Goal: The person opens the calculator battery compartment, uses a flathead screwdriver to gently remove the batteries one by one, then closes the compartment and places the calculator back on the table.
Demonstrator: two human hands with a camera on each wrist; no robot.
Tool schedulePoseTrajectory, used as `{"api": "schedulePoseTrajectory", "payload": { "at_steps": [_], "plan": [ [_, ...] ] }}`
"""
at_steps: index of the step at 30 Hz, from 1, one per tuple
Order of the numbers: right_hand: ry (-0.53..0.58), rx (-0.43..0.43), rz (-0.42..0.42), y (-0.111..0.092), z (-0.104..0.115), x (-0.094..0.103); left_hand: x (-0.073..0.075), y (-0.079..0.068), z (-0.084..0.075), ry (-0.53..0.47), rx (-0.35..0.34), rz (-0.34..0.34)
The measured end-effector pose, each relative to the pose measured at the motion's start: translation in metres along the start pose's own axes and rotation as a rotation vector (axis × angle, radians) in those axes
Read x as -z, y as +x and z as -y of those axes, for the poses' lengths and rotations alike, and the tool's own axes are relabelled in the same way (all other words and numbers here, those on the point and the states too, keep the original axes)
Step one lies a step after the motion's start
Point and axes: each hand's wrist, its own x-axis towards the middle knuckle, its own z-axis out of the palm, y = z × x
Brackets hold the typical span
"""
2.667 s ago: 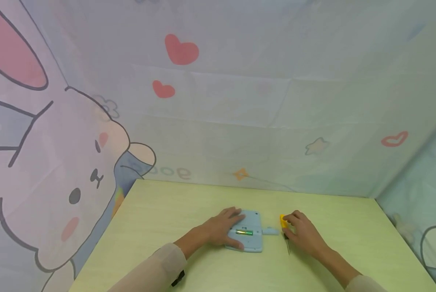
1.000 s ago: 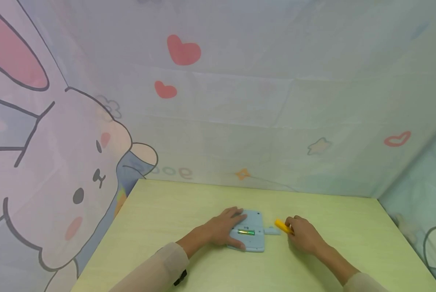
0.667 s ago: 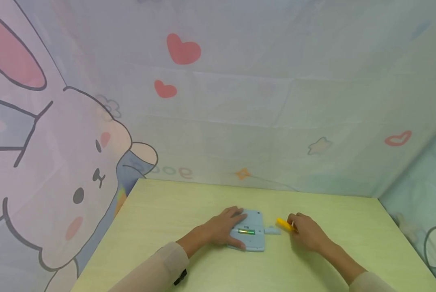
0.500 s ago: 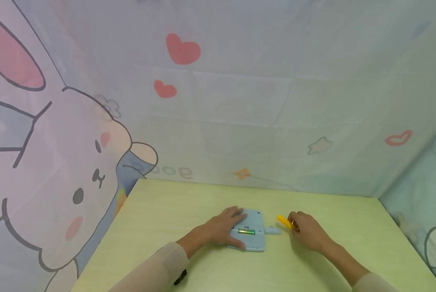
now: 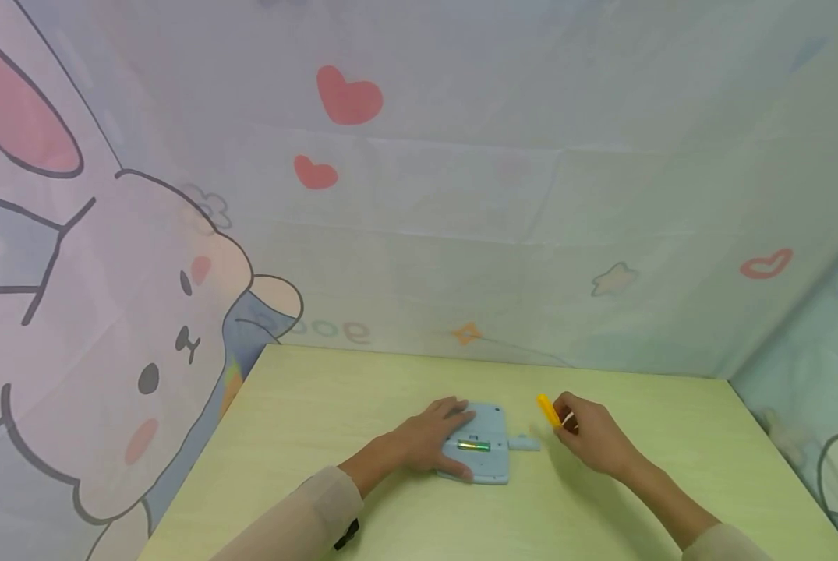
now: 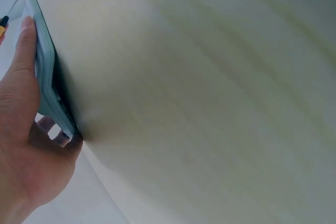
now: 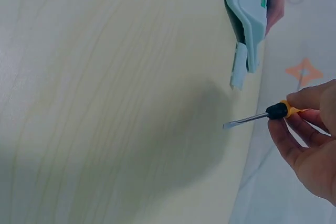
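Before printed cloth (image 5: 461, 202), a table (image 5: 706, 436) bears a device (image 5: 487, 425).

Wears beige left sleeve (image 5: 302, 510) and matching right sleeve (image 5: 723, 543), ending well behind grip; shows small black piece (image 5: 347, 534) under left sleeve.

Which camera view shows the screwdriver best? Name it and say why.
The right wrist view: the screwdriver shows its shaft and black collar plainly. The head view shows chiefly its yellow handle; the left wrist view catches part at its edge.
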Motion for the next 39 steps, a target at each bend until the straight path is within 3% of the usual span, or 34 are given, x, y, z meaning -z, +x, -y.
{"api": "schedulePoseTrajectory", "payload": {
  "at_steps": [7,24,32,39],
  "plan": [
    [0.105,0.013,-0.011,-0.001,0.006,0.006,-0.001,0.002,-0.001,0.007,0.009,-0.002],
    [0.128,0.025,-0.126,0.004,0.011,-0.002,-0.005,0.003,0.002,0.007,0.014,-0.009],
    [0.176,0.043,-0.135,0.006,0.014,-0.004,-0.004,0.002,0.000,-0.007,0.015,-0.002],
    [0.271,0.007,-0.119,0.006,0.020,-0.003,-0.004,0.002,0.001,0.005,0.013,-0.009]
  ]
}}
